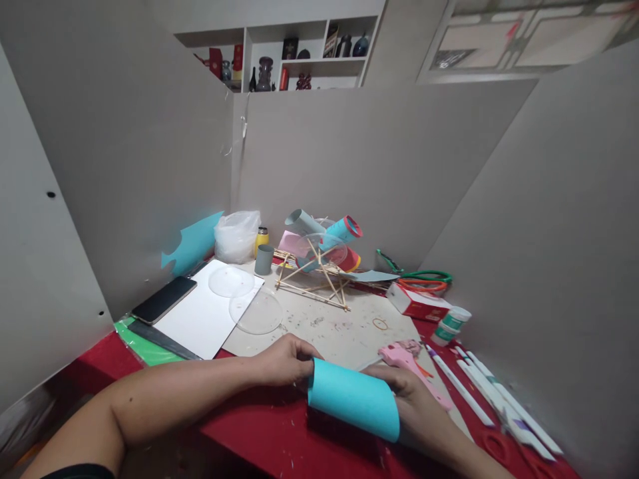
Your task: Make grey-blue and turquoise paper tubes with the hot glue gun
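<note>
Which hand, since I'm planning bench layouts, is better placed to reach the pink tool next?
Probably the right hand: it is close to the pink tool, while the left hand is at the farther end of the blue paper roll. Both hold the roll, though.

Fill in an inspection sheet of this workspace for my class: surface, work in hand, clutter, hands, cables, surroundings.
Surface: red covering, partly under a speckled pale sheet.
Work in hand: blue paper roll, held above the near edge; behind it, a stick frame carrying paper tubes.
Clutter: black phone at left; pink glue gun, red-and-white box and white sticks at right.
Hands: left hand at the roll's left end, right hand at its right.
Cables: green coil and orange coil; cannot tell whether they are cables.
Surroundings: grey panels; white shelves beyond.
</note>
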`<action>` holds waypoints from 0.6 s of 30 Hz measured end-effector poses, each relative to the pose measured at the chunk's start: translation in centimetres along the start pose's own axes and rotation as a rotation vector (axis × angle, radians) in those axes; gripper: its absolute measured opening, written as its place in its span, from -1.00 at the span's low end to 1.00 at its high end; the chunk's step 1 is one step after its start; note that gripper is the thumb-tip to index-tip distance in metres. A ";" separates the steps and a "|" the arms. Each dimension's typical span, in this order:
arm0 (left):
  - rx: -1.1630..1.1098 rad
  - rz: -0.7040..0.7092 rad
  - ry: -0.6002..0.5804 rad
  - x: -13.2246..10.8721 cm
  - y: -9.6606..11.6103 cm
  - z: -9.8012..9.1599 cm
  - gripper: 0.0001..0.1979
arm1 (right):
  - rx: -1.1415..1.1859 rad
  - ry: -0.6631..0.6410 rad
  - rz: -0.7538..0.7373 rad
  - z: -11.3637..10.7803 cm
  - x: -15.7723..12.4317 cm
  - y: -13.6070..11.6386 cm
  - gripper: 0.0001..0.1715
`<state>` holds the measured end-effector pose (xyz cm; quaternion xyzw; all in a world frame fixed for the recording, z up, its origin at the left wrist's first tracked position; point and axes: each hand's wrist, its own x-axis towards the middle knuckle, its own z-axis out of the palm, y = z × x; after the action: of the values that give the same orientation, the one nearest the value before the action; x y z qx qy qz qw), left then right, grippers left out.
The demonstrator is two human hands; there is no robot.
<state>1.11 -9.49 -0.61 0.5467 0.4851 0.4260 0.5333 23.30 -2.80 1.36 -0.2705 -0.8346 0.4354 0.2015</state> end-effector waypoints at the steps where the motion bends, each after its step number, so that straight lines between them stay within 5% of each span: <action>1: -0.001 0.001 0.001 0.0 0.0 0.0 -0.78 | 0.002 -0.005 -0.001 0.0 0.0 -0.1 -0.72; 18: -0.094 -0.121 0.054 0.3 -0.2 0.2 -0.77 | 0.136 -0.054 0.055 -0.4 0.3 1.0 -0.76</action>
<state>1.38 -9.24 -0.83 0.4791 0.5109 0.4300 0.5697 23.59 -1.91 0.72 -0.2672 -0.8004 0.5038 0.1845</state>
